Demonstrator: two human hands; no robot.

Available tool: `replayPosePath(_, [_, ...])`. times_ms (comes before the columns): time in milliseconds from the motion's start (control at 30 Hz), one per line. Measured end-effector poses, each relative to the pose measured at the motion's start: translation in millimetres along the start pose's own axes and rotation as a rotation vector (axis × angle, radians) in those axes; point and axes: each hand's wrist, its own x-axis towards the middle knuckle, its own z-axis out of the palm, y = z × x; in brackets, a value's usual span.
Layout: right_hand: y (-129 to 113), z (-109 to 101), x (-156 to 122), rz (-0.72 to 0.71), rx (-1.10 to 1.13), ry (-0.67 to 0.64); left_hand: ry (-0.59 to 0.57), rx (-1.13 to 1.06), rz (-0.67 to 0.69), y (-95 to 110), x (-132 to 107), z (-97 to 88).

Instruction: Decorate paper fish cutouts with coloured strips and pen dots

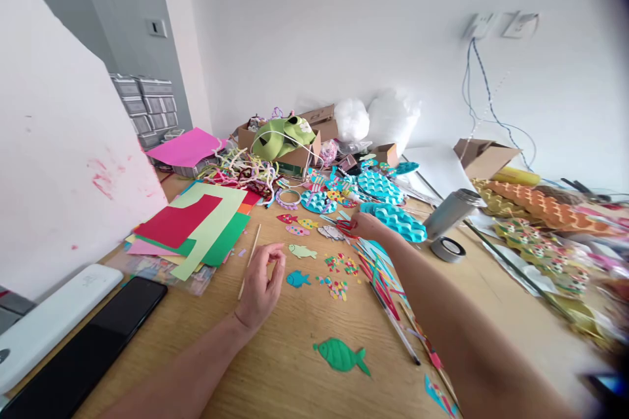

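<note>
My left hand [261,288] hovers over the wooden table [295,366], thumb and forefinger pinched together; what they pinch is too small to name. A thin wooden stick [249,260] lies just left of it. My right hand [364,226] reaches far forward, fingers curled round red-handled scissors [346,226] beside a turquoise scalloped paper piece [396,219]. Small paper fish lie between the hands: a pale green fish [302,251], a blue fish [297,279] and a larger green fish [341,355] nearer me.
Stacked coloured paper sheets [196,229] lie at left, with a black phone [83,353] and a white device [49,321] near the edge. Confetti bits [339,275], paper strips [378,275], a tape roll [447,249], a metal flask [449,213] and cardboard boxes [289,144] crowd the far side.
</note>
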Motion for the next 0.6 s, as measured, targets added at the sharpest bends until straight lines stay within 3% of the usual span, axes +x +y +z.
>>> replayPosePath(167, [-0.5, -5.1, -12.4, 0.007, 0.042, 0.035, -0.019, 0.024, -0.014, 2.2, 1.4, -1.8])
replayPosePath(300, [1.9, -19.9, -42.1, -0.009, 0.103, 0.144, -0.036, 0.018, -0.023, 3.7, 1.5, -3.2])
replayPosePath(433, [0.4, -24.2, -101.3, -0.041, 0.174, 0.227, -0.057, 0.017, -0.01, 3.3, 0.7, -2.6])
replayPosePath(600, [-23.7, 9.8, -198.3, -0.242, 0.316, 0.439, -0.062, 0.013, 0.018, 4.1, 0.1, -1.4])
